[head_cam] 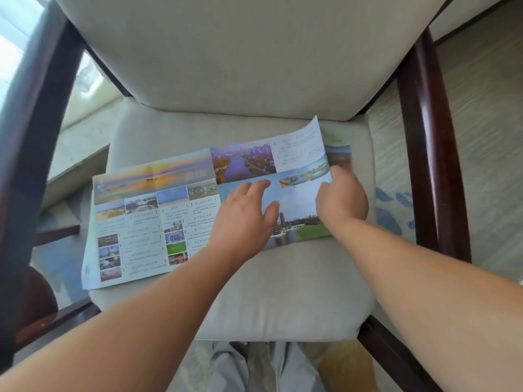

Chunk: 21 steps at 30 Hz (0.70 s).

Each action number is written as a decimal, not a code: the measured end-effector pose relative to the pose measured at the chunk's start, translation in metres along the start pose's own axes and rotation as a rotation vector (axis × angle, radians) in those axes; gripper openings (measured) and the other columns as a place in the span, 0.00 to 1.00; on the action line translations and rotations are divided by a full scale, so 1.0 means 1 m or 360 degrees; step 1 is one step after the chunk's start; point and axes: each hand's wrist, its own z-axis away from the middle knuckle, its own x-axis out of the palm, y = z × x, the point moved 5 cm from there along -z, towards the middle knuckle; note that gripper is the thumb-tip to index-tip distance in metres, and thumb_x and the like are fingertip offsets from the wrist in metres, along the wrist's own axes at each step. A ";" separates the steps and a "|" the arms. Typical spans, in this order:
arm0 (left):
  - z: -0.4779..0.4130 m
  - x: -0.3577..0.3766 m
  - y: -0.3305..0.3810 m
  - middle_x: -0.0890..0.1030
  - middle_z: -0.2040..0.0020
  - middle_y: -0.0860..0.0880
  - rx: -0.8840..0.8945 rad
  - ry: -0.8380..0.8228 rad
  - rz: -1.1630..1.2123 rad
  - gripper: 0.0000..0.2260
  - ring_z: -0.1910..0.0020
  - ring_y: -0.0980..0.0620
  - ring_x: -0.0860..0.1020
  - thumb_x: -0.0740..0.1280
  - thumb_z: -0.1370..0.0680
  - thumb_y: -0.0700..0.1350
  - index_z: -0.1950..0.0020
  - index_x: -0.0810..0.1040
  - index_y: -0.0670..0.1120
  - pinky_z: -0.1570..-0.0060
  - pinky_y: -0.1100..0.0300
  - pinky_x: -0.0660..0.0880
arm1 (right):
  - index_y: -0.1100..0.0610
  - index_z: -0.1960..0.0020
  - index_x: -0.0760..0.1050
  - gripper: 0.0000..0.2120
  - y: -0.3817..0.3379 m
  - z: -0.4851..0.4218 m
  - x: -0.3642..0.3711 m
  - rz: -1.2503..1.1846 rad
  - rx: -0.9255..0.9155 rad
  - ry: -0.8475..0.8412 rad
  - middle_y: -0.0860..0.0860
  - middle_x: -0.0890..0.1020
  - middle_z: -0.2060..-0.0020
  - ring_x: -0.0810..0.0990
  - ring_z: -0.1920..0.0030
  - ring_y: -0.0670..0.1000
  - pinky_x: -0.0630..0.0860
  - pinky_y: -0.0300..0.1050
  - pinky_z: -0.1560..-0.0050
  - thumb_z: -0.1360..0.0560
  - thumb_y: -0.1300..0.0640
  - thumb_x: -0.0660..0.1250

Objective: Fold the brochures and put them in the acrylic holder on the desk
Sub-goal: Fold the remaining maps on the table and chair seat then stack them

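A large colourful brochure [158,210] with photos and text lies unfolded across the cream seat cushion [283,292] of an armchair. My left hand [243,219] rests flat on its middle, fingers straight, pressing the paper down. My right hand [342,199] pinches the brochure's right edge, and that right panel is lifted and curling up off the seat. A second printed sheet [338,152] peeks out beneath the raised panel at the right. No acrylic holder or desk is in view.
The armchair has a cream backrest [249,52] and dark wooden arms at the left [36,131] and right [433,154]. Pale patterned carpet [486,137] lies to the right. A bright window and low ledge [76,165] are at the left.
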 end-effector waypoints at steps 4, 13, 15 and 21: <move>-0.002 -0.021 0.016 0.76 0.34 0.53 -0.0345 -0.0023 0.0658 0.26 0.37 0.52 0.75 0.60 0.22 0.62 0.28 0.68 0.51 0.43 0.56 0.71 | 0.55 0.49 0.75 0.09 -0.046 0.051 -0.024 -0.0181 -0.0337 -0.0003 0.55 0.79 0.49 0.77 0.51 0.60 0.66 0.47 0.61 0.24 0.62 0.58; 0.032 -0.107 0.018 0.86 0.54 0.41 -0.0533 0.0216 0.1580 0.09 0.51 0.40 0.84 0.62 0.21 0.36 0.53 0.81 0.44 0.45 0.42 0.79 | 0.52 0.30 0.70 0.25 -0.103 0.114 -0.067 -0.0879 -0.0750 -0.0515 0.49 0.72 0.34 0.72 0.34 0.46 0.67 0.41 0.33 0.25 0.52 0.70; 0.046 -0.122 0.019 0.86 0.52 0.40 -0.0462 0.0115 0.1796 0.07 0.51 0.39 0.84 0.62 0.20 0.37 0.48 0.80 0.42 0.47 0.41 0.80 | 0.52 0.24 0.61 0.35 -0.101 0.100 -0.079 -0.1044 -0.0411 -0.0669 0.49 0.69 0.30 0.70 0.31 0.48 0.65 0.45 0.29 0.26 0.45 0.71; 0.092 -0.150 0.030 0.86 0.51 0.42 -0.0374 0.0097 0.1784 0.06 0.52 0.41 0.85 0.66 0.21 0.42 0.47 0.80 0.45 0.49 0.42 0.81 | 0.60 0.45 0.77 0.07 -0.117 0.115 -0.103 -0.1799 0.0011 -0.1306 0.59 0.85 0.51 0.85 0.52 0.59 0.81 0.53 0.51 0.21 0.58 0.65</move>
